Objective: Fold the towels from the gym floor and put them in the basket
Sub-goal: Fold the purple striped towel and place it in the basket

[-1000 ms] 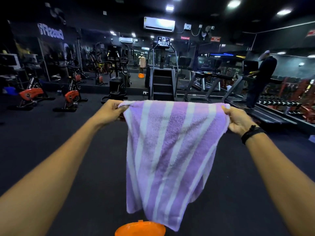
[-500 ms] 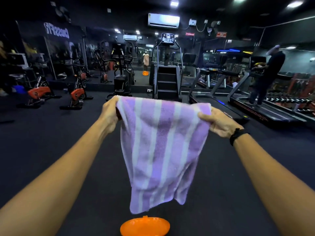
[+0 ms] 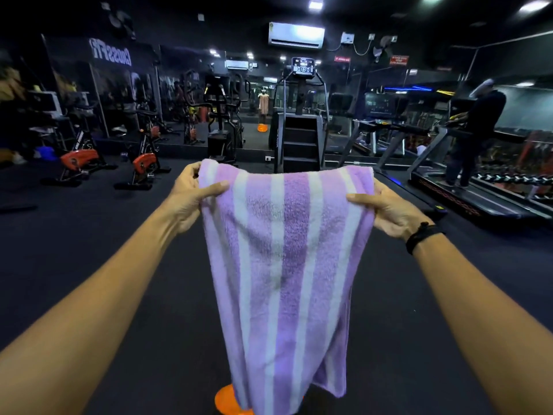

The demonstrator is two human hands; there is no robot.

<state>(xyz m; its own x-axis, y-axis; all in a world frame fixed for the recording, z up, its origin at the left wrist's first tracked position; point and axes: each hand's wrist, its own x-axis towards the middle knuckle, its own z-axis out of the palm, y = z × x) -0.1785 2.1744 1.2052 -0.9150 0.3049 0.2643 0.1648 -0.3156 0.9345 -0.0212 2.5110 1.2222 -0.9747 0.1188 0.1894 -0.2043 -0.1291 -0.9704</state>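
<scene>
A purple towel with white stripes [image 3: 287,265] hangs in front of me, folded over at the top. My left hand [image 3: 191,196] grips its upper left corner, thumb across the front. My right hand [image 3: 386,208] grips the upper right corner the same way; a black band sits on that wrist. The towel's lower edge hangs over an orange basket [image 3: 224,399] on the dark floor, which hides most of it.
Dark gym floor [image 3: 104,265] all around. A stair climber [image 3: 299,136] stands straight ahead. Spin bikes [image 3: 143,163] are at the left, treadmills [image 3: 466,193] at the right with a person [image 3: 478,124] standing on one. Mirrors line the far wall.
My hands came closer together and then held the towel level at its top fold. The towel now hangs lower, its bottom edge covering most of the orange basket.
</scene>
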